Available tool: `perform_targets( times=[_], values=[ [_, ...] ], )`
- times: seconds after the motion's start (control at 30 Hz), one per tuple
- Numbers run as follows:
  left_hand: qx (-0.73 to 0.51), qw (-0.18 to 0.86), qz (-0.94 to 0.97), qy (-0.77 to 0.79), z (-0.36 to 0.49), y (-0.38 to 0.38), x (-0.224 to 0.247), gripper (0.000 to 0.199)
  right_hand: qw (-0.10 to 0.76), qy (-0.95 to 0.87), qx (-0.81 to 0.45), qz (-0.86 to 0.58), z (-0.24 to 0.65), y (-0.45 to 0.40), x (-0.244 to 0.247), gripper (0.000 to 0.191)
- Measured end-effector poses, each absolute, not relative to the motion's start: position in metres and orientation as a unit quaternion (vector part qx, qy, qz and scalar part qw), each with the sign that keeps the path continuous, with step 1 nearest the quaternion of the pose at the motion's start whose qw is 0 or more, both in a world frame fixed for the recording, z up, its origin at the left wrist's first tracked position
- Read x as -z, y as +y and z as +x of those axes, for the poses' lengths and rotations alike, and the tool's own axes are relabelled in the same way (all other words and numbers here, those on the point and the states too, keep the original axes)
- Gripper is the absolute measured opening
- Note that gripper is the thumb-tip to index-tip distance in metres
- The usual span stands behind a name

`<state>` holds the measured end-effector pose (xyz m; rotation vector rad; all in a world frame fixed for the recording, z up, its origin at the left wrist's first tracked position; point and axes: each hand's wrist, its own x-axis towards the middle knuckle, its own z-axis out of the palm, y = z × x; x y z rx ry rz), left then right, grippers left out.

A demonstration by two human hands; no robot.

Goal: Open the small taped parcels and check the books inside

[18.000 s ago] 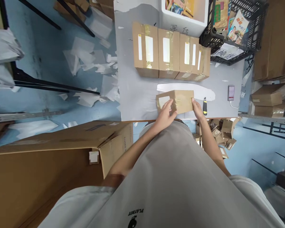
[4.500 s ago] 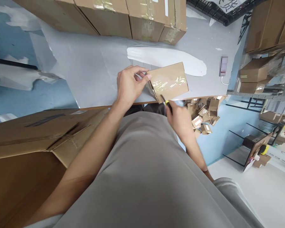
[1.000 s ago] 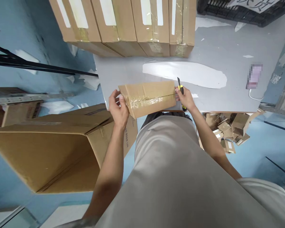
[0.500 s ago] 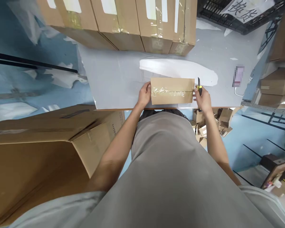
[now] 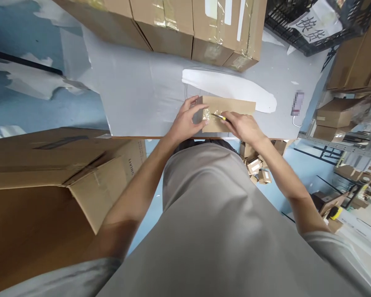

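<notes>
While the left hand (image 5: 187,119) holds the carton (image 5: 228,104), the right hand (image 5: 245,127) grips a cutter (image 5: 224,118)

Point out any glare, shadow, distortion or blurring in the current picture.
Head view: bright glints break up the clear tape on the small carton; head view, left: the large open cardboard box is dark inside and looks stretched toward the picture's edge; head view, right: coarse pixel blocks cover the phone, so no detail on it can be read.
</notes>
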<state>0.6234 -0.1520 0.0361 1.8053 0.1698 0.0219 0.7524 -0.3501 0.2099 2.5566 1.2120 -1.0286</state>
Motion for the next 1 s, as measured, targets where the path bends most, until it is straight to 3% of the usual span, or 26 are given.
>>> perform_targets(
  times=[0.13, 0.3, 1.0],
  values=[
    [0.017, 0.628, 0.776, 0.064, 0.623, -0.149, -0.025, 0.082, 0.161, 0.43, 0.369, 0.808, 0.751, -0.317, -0.212, 0.047],
    [0.025, 0.64, 0.766, 0.058, 0.622, -0.149, -0.023, 0.079, 0.213, 0.429, 0.379, 0.792, 0.756, -0.303, -0.212, 0.048],
    [0.044, 0.645, 0.759, 0.071, 0.623, -0.147, -0.027, 0.074, 0.234, 0.465, 0.349, 0.779, 0.753, -0.283, -0.207, 0.043]
  ],
)
